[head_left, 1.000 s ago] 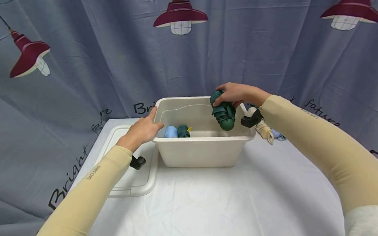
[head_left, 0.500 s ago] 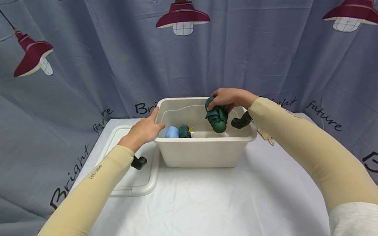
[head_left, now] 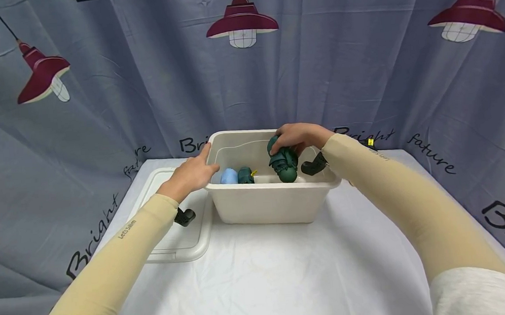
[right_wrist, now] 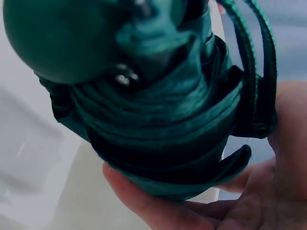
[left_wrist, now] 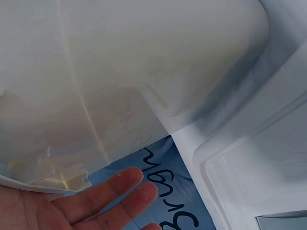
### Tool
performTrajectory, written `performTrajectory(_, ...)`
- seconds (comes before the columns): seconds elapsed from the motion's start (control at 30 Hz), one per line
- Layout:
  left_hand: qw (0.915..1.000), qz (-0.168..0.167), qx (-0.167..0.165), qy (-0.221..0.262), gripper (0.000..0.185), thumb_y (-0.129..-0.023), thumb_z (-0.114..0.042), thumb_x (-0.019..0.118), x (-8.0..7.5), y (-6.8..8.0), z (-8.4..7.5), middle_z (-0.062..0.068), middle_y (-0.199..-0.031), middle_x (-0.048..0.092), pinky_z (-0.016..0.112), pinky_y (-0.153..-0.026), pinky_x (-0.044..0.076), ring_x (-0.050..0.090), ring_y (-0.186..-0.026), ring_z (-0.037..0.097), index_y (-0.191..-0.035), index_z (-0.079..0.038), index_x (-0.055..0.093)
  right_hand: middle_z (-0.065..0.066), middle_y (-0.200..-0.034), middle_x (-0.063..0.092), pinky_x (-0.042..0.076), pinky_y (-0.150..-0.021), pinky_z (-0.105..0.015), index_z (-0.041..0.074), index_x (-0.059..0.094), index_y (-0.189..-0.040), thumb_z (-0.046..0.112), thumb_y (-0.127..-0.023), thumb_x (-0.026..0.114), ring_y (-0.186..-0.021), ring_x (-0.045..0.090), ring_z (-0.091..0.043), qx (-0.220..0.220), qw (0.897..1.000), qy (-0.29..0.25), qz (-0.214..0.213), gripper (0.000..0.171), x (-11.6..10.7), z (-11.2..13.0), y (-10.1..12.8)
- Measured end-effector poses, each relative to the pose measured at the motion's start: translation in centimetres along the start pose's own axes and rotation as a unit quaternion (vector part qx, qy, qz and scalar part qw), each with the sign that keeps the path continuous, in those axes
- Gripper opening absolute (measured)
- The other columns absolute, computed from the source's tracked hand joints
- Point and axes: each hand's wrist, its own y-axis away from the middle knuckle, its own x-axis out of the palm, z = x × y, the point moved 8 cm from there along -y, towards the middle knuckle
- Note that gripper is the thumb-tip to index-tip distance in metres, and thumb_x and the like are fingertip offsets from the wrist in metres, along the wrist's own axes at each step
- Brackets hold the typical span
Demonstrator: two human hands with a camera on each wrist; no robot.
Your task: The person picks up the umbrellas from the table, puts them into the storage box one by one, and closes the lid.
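A dark green folded umbrella (head_left: pixel 285 164) with a rounded handle end and a cord loop (right_wrist: pixel 261 72) is gripped by my right hand (head_left: pixel 297 136). It tilts down inside the right half of a cream plastic storage box (head_left: pixel 265 203). In the right wrist view, my fingers (right_wrist: pixel 139 199) curl round the folded fabric. My left hand (head_left: pixel 189 176) rests at the box's left rim, its fingers (left_wrist: pixel 108 196) straight along the outside in the left wrist view. At the box's left end lie a light blue bundle (head_left: pixel 229 176) and a dark green one (head_left: pixel 245 176) with a yellow tag.
The box's lid (head_left: pixel 187 237) lies flat on the white-covered table (head_left: pixel 271 279), left of the box and partly under my left arm. Behind my right sleeve shows a dark thing with a yellow tag (head_left: pixel 370 142). A patterned curtain (head_left: pixel 162 85) hangs behind the table.
My right hand has carried the umbrella left and lower into the box. My right forearm now covers most of the things right of the box. The left hand stays at the rim.
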Motion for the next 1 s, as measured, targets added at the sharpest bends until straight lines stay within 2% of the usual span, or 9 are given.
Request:
performTrajectory(0.17,1.0,-0.001,0.005,-0.002,0.08,-0.099,-0.046,0.043,0.0,-0.1,0.1,0.021,-0.123,0.067,0.051,-0.087,0.048,0.066,-0.096,0.034,-0.164,-0.025,0.001,-0.02,-0.135,0.052,0.057,-0.089,-0.041,0.005,0.041,-0.148,0.027,-0.096,0.065,-0.112,0.062,-0.03,0.003,1.0,0.01,0.02,0.062,1.1,0.3,-0.9)
performTrajectory(0.37,1.0,0.002,0.004,-0.005,0.08,-0.1,-0.046,0.043,0.1,-0.1,0.1,0.018,-0.11,0.07,0.048,-0.083,0.049,0.065,-0.089,0.032,-0.164,-0.024,0.0,-0.017,-0.124,0.059,0.059,-0.084,-0.039,0.003,0.051,-0.137,0.027,-0.095,0.066,-0.099,0.068,-0.026,0.01,0.999,0.019,0.035,0.05,2.5,0.6,-1.9)
performTrajectory(0.57,1.0,0.001,-0.002,-0.006,0.08,-0.1,-0.046,0.042,0.0,-0.1,0.1,0.018,-0.122,0.068,0.051,-0.09,0.048,0.065,-0.101,0.034,-0.164,-0.025,0.0,-0.017,-0.123,0.059,0.059,-0.081,-0.038,0.004,0.055,-0.134,0.028,-0.092,0.069,-0.095,0.071,-0.027,0.03,0.999,0.025,0.037,0.05,3.5,0.4,-3.1)
performTrajectory(0.73,1.0,0.003,-0.003,-0.005,0.08,-0.1,-0.047,0.042,0.0,-0.1,0.2,0.018,-0.12,0.068,0.051,-0.09,0.048,0.065,-0.1,0.034,-0.164,-0.027,-0.001,-0.02,-0.131,0.055,0.058,-0.087,-0.041,0.002,0.05,-0.139,0.024,-0.095,0.066,-0.109,0.067,-0.032,0.047,0.996,0.02,0.069,0.052,4.6,0.1,-4.3)
performTrajectory(0.83,1.0,0.005,-0.002,0.001,0.08,-0.1,-0.046,0.043,0.1,-0.1,0.2,0.019,-0.125,0.066,0.051,-0.091,0.047,0.065,-0.101,0.033,-0.164,-0.027,-0.002,-0.02,-0.133,0.056,0.057,-0.09,-0.043,0.0,0.05,-0.138,0.023,-0.095,0.066,-0.114,0.065,-0.033,0.055,0.995,0.022,0.08,0.051,5.2,0.0,-4.7)
performTrajectory(1.0,1.0,0.007,-0.007,0.002,0.08,-0.1,-0.046,0.042,0.1,-0.1,0.1,0.019,-0.129,0.065,0.051,-0.091,0.048,0.065,-0.103,0.033,-0.164,-0.028,-0.003,-0.016,-0.128,0.059,0.057,-0.091,-0.041,0.001,0.055,-0.132,0.025,-0.095,0.067,-0.109,0.066,-0.028,0.057,0.994,0.045,0.086,0.046,5.9,0.0,-5.2)
